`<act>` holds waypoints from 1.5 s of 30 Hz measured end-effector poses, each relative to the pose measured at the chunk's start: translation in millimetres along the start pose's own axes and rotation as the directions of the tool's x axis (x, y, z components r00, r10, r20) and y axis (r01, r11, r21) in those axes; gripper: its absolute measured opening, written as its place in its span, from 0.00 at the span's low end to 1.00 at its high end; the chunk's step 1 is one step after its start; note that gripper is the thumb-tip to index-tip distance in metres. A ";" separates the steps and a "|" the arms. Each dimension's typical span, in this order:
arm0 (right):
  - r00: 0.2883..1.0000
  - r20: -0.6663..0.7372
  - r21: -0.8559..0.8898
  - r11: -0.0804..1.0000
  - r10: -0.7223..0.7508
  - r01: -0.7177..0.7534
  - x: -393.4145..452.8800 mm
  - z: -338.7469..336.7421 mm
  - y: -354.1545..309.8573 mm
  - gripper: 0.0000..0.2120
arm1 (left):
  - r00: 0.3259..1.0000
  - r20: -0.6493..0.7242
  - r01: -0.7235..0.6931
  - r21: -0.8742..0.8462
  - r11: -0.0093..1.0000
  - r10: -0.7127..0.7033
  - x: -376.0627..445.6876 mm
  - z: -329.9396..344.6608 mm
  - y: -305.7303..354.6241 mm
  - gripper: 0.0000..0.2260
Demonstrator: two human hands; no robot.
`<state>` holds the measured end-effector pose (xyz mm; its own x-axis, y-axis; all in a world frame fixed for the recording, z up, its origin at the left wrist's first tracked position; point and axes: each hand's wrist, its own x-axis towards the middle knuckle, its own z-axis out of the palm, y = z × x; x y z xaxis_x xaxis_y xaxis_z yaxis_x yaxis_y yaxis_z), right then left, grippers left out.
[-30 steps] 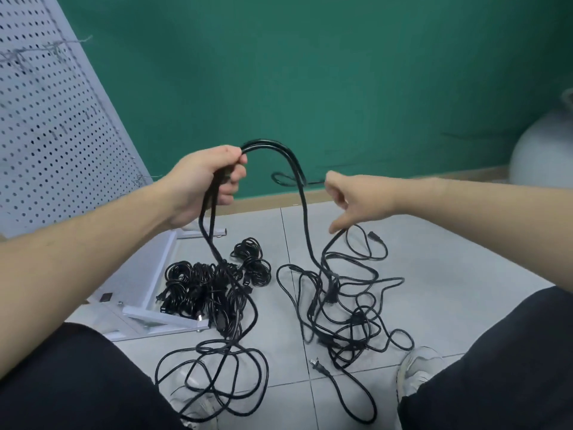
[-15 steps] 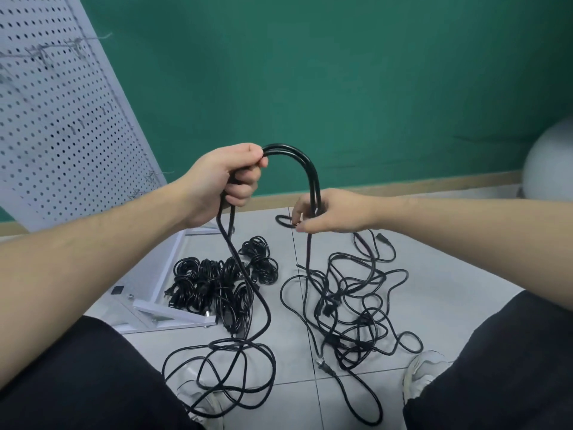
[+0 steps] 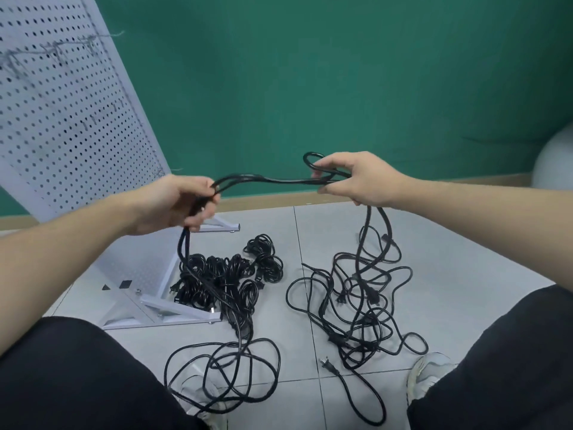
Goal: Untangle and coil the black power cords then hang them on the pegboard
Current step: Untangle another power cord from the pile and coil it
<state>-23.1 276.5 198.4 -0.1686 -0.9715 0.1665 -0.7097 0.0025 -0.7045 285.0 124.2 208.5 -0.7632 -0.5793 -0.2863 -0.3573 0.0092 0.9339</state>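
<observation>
Two loose tangles of black rubber power cord sprawl on the grey tiled floor between two pale sneakers. Above, the left hand and right hand each clutch doubled strands stretched between them. Behind lie coiled black cord bundles at the foot of one white perforated metal pegboard.
</observation>
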 end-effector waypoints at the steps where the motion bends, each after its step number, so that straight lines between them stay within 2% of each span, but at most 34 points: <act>1: 0.999 0.022 -0.049 0.998 -0.031 0.033 -0.3 2.2 -1.6 0.18 | 0.998 0.051 0.045 0.043 0.998 -0.047 -1.4 -0.6 -3.8 0.15; 3: 0.995 0.071 -0.112 0.991 -0.066 0.074 -2.3 7.6 -7.6 0.18 | 0.977 0.171 0.120 0.065 0.991 -0.130 -0.9 4.9 -5.3 0.28; 5: 0.990 0.107 -0.186 0.976 -0.094 0.113 -2.7 12.9 -16.5 0.17 | 0.941 0.305 0.142 0.033 0.989 -0.146 2.1 18.8 2.5 0.33; 9: 0.975 0.171 -0.315 0.930 -0.139 0.188 1.1 15.7 -26.3 0.17 | 0.803 0.580 0.189 -0.023 0.982 -0.141 7.6 42.3 20.9 0.43; 11: 0.955 0.211 -0.374 0.885 -0.208 0.276 1.9 15.1 -27.6 0.18 | 0.737 0.661 0.239 -0.058 0.969 -0.142 9.2 46.0 23.3 0.51; 12: 0.942 0.226 -0.395 0.860 -0.250 0.323 1.1 14.2 -29.3 0.19 | 0.727 0.670 0.265 -0.071 0.962 -0.151 10.1 50.2 24.9 0.53; 13: 0.929 0.236 -0.407 0.839 -0.285 0.360 -0.2 13.8 -32.2 0.19 | 0.741 0.651 0.279 -0.073 0.957 -0.167 10.4 57.7 26.4 0.52; 14: 0.917 0.239 -0.412 0.821 -0.321 0.395 -1.2 14.0 -35.0 0.20 | 0.783 0.595 0.269 -0.061 0.961 -0.181 11.6 67.1 26.8 0.47; 16: 0.894 0.238 -0.392 0.804 -0.380 0.446 -2.1 17.2 -39.1 0.22 | 0.883 0.430 0.219 -0.022 0.976 -0.188 15.8 88.1 26.1 0.28; 17: 0.888 0.238 -0.371 0.808 -0.394 0.458 -1.7 19.3 -39.2 0.23 | 0.911 0.369 0.200 -0.012 0.980 -0.181 18.3 96.7 24.8 0.19; 20: 0.913 0.194 -0.169 0.905 -0.358 0.390 0.2 15.3 -33.3 0.26 | 0.955 0.250 0.184 -0.078 0.980 -0.160 24.0 103.1 23.8 0.06; 22: 0.953 0.095 0.053 0.957 -0.289 0.285 -1.0 9.1 -30.8 0.24 | 0.982 0.134 0.146 -0.105 0.984 -0.131 27.9 96.4 26.3 0.07; 24: 0.975 0.007 0.234 0.949 -0.220 0.213 -2.1 5.9 -32.8 0.20 | 0.995 0.040 0.089 -0.081 0.993 -0.086 31.0 92.5 29.3 0.09; 28: 0.985 -0.147 0.453 0.879 -0.090 0.148 2.1 8.2 -37.4 0.18 | 0.995 -0.087 0.051 -0.060 0.997 -0.056 34.4 86.6 29.8 0.09; 30: 0.984 -0.176 0.538 0.839 0.017 0.082 4.0 4.9 -37.0 0.15 | 0.989 -0.137 0.056 -0.066 0.996 -0.065 33.4 79.7 27.7 0.08; 32: 0.988 -0.072 0.600 0.797 0.135 -0.065 2.1 0.7 -36.7 0.11 | 0.987 -0.148 0.056 -0.038 0.998 -0.061 30.1 73.0 25.0 0.07; 34: 0.969 0.113 0.592 0.769 0.219 -0.242 -2.0 -2.7 -34.0 0.09 | 0.988 -0.148 0.048 -0.023 0.999 -0.051 26.7 68.0 21.9 0.07; 37: 0.898 0.367 0.542 0.729 0.240 -0.417 -8.3 -7.8 -27.8 0.13 | 0.977 -0.214 -0.007 -0.072 0.997 -0.009 22.6 55.8 18.8 0.07; 39: 0.848 0.491 0.523 0.710 0.201 -0.472 -12.8 -10.4 -30.1 0.14 | 0.955 -0.297 -0.059 -0.121 0.991 0.021 20.3 42.7 17.8 0.06; 42: 0.810 0.564 0.456 0.756 0.163 -0.470 -18.5 -8.7 -35.5 0.10 | 0.913 -0.408 -0.071 -0.149 0.986 0.004 14.9 19.8 11.2 0.07; 43: 0.807 0.567 0.435 0.772 0.164 -0.463 -18.8 -6.7 -36.5 0.08 | 0.913 -0.407 -0.056 -0.123 0.991 0.002 12.5 12.2 6.5 0.07; 45: 0.811 0.555 0.356 0.827 0.187 -0.435 -16.9 -3.3 -36.6 0.07 | 0.947 -0.321 0.018 -0.012 1.000 -0.021 6.2 0.1 -4.4 0.06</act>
<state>3.5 293.7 223.6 0.1099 -0.9186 -0.3796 -0.2703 0.3399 -0.9008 281.7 120.7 202.6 -0.5427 -0.8102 -0.2216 -0.3642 -0.0107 0.9312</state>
